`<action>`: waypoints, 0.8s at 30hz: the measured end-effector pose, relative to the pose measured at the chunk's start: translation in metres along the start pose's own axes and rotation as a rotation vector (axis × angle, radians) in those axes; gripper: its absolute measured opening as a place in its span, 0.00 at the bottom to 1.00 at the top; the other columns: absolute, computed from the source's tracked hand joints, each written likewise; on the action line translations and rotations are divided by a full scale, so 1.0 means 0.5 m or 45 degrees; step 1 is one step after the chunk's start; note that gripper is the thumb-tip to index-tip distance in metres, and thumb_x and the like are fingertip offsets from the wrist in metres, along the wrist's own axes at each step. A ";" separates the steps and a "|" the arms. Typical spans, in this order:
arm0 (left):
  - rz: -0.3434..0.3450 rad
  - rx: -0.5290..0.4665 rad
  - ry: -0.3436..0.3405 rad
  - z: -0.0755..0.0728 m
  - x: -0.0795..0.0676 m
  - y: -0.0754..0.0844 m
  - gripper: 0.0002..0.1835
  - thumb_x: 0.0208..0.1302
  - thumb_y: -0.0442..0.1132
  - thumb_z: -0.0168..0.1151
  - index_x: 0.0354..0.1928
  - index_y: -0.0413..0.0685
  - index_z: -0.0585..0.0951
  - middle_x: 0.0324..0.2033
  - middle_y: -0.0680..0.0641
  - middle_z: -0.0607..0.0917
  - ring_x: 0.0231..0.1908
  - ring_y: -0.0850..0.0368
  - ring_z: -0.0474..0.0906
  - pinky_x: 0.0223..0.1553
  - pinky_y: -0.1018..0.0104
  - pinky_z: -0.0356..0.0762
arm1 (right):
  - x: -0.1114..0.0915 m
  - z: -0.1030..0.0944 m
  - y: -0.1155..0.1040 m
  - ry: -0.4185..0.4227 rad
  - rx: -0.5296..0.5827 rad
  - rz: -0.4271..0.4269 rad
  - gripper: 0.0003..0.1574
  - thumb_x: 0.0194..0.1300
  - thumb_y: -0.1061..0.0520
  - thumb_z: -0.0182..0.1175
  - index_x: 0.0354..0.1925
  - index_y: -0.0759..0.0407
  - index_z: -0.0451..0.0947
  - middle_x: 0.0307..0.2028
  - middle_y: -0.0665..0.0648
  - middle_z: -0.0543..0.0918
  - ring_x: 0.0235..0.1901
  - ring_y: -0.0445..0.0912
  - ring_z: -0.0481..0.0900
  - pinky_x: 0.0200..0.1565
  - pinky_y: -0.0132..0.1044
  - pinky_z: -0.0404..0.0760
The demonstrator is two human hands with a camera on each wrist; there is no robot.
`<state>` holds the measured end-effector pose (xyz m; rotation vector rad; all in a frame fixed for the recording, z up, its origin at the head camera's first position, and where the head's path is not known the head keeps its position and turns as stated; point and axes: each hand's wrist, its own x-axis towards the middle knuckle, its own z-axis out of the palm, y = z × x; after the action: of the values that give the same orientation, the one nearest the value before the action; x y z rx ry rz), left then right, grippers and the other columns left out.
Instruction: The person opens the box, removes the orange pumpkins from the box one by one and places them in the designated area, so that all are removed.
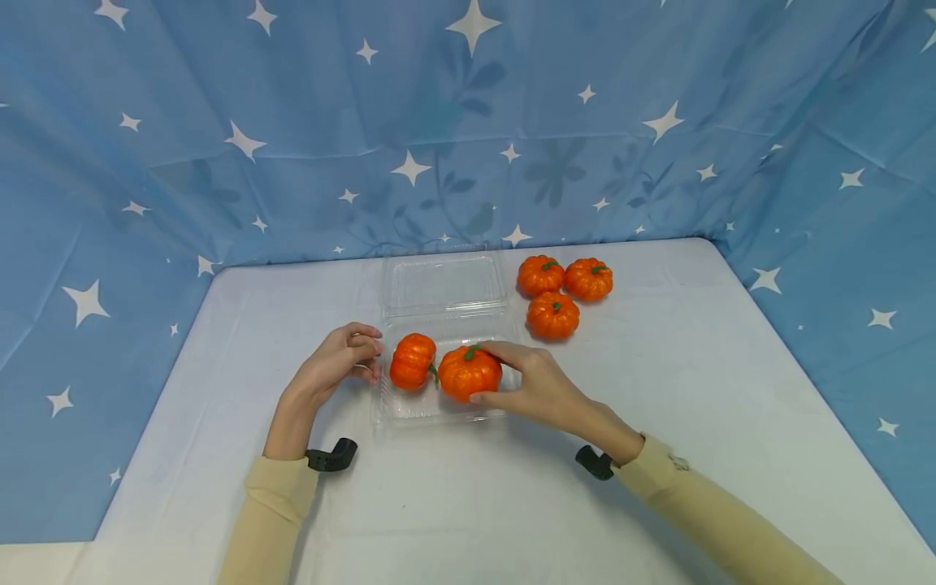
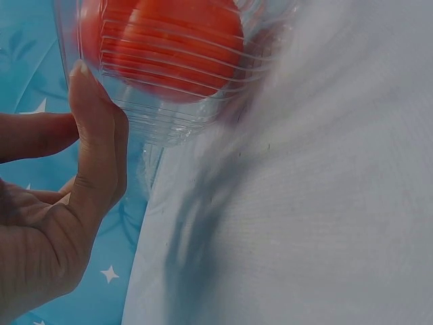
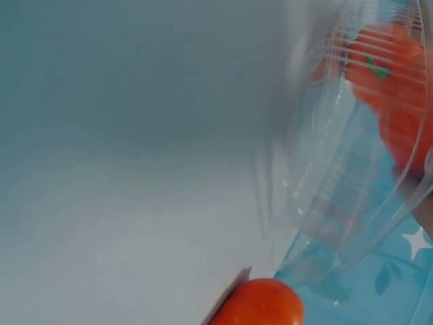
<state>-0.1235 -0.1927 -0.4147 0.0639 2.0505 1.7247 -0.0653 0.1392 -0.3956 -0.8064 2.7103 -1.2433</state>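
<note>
My right hand grips an orange pumpkin with a green stem, fingers on its far side and thumb on its near side. It is in the right part of a clear plastic clamshell box, whose lid lies folded back. Beside it, in the left part, another pumpkin lies tipped with its stem to the right. At the box's left edge is my left hand, its fingers bent. In the left wrist view a fingertip of the left hand touches the ribbed box's rim.
Three more pumpkins stand close together right of the lid: one back left, one back right and one in front. The white table ends at a blue star-patterned curtain behind and along both sides.
</note>
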 end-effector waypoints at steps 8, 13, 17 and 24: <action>0.007 0.002 -0.009 0.001 -0.001 0.001 0.22 0.76 0.29 0.48 0.66 0.23 0.61 0.38 0.38 0.80 0.26 0.56 0.80 0.31 0.66 0.86 | -0.012 -0.021 0.018 0.073 -0.036 -0.108 0.42 0.56 0.51 0.79 0.65 0.63 0.77 0.62 0.59 0.83 0.64 0.54 0.80 0.63 0.50 0.80; 0.007 0.012 -0.012 0.000 -0.003 0.002 0.23 0.76 0.30 0.48 0.66 0.23 0.60 0.38 0.38 0.80 0.26 0.55 0.80 0.31 0.65 0.85 | -0.019 -0.033 0.030 0.125 -0.050 -0.145 0.43 0.55 0.52 0.80 0.66 0.63 0.76 0.61 0.59 0.83 0.63 0.54 0.81 0.61 0.50 0.81; 0.007 0.010 -0.002 -0.001 -0.003 0.002 0.22 0.75 0.29 0.48 0.66 0.23 0.61 0.38 0.37 0.80 0.26 0.56 0.80 0.31 0.66 0.85 | -0.026 -0.042 0.037 0.163 -0.068 -0.167 0.45 0.54 0.52 0.80 0.67 0.63 0.75 0.62 0.59 0.83 0.62 0.54 0.81 0.60 0.50 0.82; 0.015 0.017 -0.004 0.002 -0.003 0.001 0.23 0.75 0.29 0.48 0.66 0.23 0.61 0.38 0.37 0.81 0.26 0.56 0.80 0.31 0.66 0.86 | -0.041 -0.061 0.055 0.241 -0.111 -0.174 0.45 0.52 0.54 0.81 0.66 0.64 0.76 0.62 0.60 0.83 0.61 0.55 0.82 0.58 0.49 0.83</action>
<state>-0.1221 -0.1923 -0.4137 0.0832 2.0638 1.7166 -0.0675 0.1848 -0.3981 -0.9443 2.9212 -1.2977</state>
